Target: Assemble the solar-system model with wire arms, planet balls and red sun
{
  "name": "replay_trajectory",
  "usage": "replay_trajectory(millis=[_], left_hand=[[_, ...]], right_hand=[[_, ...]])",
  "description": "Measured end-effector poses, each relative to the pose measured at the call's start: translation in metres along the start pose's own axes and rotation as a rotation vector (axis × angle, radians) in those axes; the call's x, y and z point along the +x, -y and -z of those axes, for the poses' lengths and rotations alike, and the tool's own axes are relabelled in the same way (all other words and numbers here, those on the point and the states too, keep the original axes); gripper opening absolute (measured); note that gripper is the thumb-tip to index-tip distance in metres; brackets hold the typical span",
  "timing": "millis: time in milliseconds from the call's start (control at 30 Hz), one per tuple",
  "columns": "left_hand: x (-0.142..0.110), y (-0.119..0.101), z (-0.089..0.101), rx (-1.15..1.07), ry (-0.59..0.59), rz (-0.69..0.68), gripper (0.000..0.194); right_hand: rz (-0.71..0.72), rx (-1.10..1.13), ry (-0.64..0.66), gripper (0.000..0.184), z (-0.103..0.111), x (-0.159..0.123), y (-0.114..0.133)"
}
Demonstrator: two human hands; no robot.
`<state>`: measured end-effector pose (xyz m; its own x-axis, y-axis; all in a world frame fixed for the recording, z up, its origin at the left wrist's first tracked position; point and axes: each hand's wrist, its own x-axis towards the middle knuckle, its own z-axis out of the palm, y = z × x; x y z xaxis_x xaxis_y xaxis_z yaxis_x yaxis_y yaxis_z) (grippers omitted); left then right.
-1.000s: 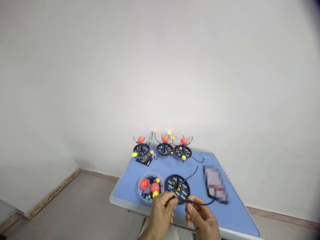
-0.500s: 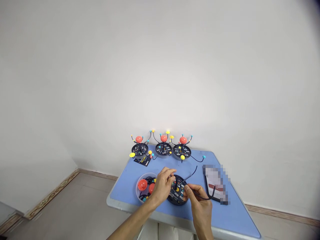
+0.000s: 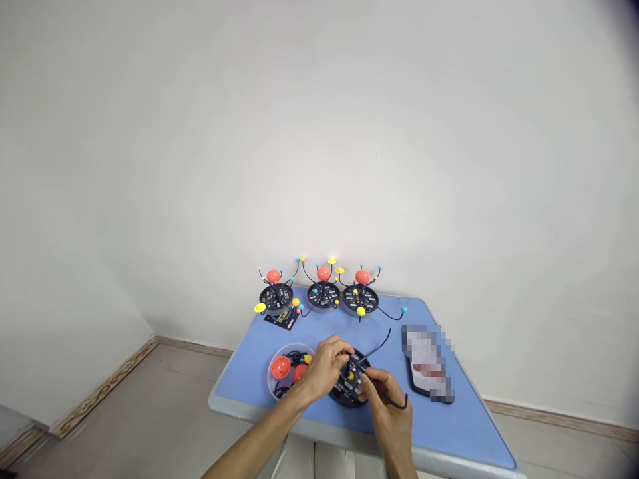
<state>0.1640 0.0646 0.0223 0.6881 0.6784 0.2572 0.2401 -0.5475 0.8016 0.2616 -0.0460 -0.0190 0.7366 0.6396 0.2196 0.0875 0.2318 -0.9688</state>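
A round black base point(image 3: 344, 398) with printed labels and a small yellow centre lies on the blue table in front of me. My left hand point(image 3: 327, 368) is closed in a pinch at the black post point(image 3: 348, 367) rising from it; the fingertips partly cover the post. One curved black rod point(image 3: 380, 345) sticks out from the post to the upper right. My right hand point(image 3: 388, 407) grips a second curved black rod point(image 3: 405, 402), its bent end showing past the fingers. The inner end of that rod is at the post, but whether it is seated I cannot tell.
Left of the base stands a clear round tub point(image 3: 270, 379) with red half-spheres, black rods and small coloured balls. Three finished-looking planet models point(image 3: 323, 294) line the table's back edge by the wall. A black card point(image 3: 282, 320) lies before them. On the right rests a phone point(image 3: 430, 372).
My right hand has brought its curved rod leftward, closer to the post, and turned it so less shows. My left hand stays at the post. The whole view has shifted slightly.
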Motion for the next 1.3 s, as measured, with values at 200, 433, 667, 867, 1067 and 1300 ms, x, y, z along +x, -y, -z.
replay_trajectory(millis=[200,433,667,867,1067,1300], left_hand=[[0.009,-0.001,0.007,-0.004,0.097,0.032,0.026],[0.018,0.0,0.015,0.009,0.217,0.001,0.028],[0.018,-0.004,0.017,0.097,0.236,-0.057,0.031],[0.015,-0.005,0.017,0.15,0.22,-0.089,0.03],[0.012,-0.005,0.015,0.151,0.18,-0.087,0.03],[0.011,-0.001,0.013,0.119,0.164,-0.075,0.031]], right_hand=[[-0.009,0.021,-0.014,0.029,0.001,0.0,0.004],[-0.19,0.152,-0.015,0.032,0.0,-0.004,0.0],[-0.251,0.285,-0.078,0.034,-0.006,-0.008,-0.007],[-0.246,0.317,-0.122,0.043,-0.01,-0.007,-0.009],[-0.259,0.128,0.067,0.042,0.001,-0.026,-0.014],[0.497,-0.337,0.027,0.022,0.003,-0.055,-0.006]])
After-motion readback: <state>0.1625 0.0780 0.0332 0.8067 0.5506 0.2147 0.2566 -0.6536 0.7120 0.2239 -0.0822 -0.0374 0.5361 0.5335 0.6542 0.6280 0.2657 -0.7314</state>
